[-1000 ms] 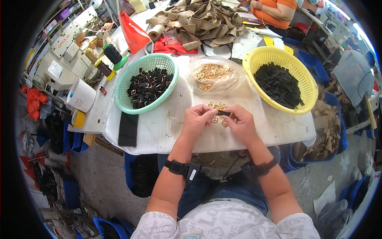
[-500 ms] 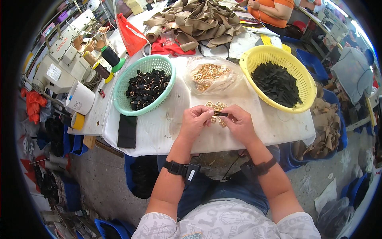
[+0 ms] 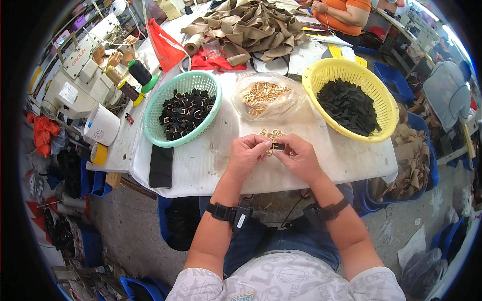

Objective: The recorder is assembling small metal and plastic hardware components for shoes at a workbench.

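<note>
Over the near part of the white table, my left hand [image 3: 247, 152] and my right hand [image 3: 301, 156] meet in a pinch. Between their fingertips is a short black strap piece [image 3: 278, 146], which seems to pass through a small gold buckle; the fingers partly cover it. My left fingers grip the buckle end, and my right fingers close on the strap. Just beyond them lies a small heap of gold buckles [image 3: 271, 133]. A clear plastic bag of gold buckles [image 3: 263, 98] sits farther back.
On the left, a green basket [image 3: 150, 118] holds black straps with buckles; on the right, a yellow basket [image 3: 386, 120] holds loose black strips. A phone [image 3: 160, 167] lies by the left edge. Brown fabric pieces [image 3: 251, 27] pile up behind, near a sewing machine [image 3: 78, 75] and a person in orange [image 3: 346, 15].
My right hand has shifted slightly toward my left and its fingers have closed in around the strap. The strap now sits farther into the fingertips.
</note>
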Demonstrator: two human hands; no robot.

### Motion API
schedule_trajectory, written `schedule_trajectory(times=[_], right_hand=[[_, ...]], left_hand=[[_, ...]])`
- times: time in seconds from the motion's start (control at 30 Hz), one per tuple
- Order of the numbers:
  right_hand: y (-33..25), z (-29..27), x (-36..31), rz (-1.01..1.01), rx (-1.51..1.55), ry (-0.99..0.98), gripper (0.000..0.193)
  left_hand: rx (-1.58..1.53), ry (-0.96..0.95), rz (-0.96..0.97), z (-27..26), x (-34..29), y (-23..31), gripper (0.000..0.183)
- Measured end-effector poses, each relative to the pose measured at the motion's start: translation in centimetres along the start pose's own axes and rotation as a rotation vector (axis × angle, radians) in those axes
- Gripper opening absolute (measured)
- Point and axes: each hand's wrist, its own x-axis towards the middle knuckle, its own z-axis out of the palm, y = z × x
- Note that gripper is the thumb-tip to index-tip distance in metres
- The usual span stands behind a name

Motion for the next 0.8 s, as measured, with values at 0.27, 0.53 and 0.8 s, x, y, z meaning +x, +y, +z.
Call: schedule_trajectory(times=[0.27,0.53,0.8], right_hand=[[-0.2,-0.2,0.0,-0.039,-0.041,0.012,0.026],[-0.1,-0.3,-0.2,-0.063,-0.037,0.026,0.023],[0.3,-0.4,-0.2,-0.077,-0.055,0.036,0.023]], left_hand=[[-0.139,-0.015,-0.014,-0.1,-0.1,0.1,0.011],[-0.139,-0.046,0.054,-0.6,0.0,-0.5,0.019],[-0.161,0.010,0.019,-0.2,-0.1,-0.1,0.020]])
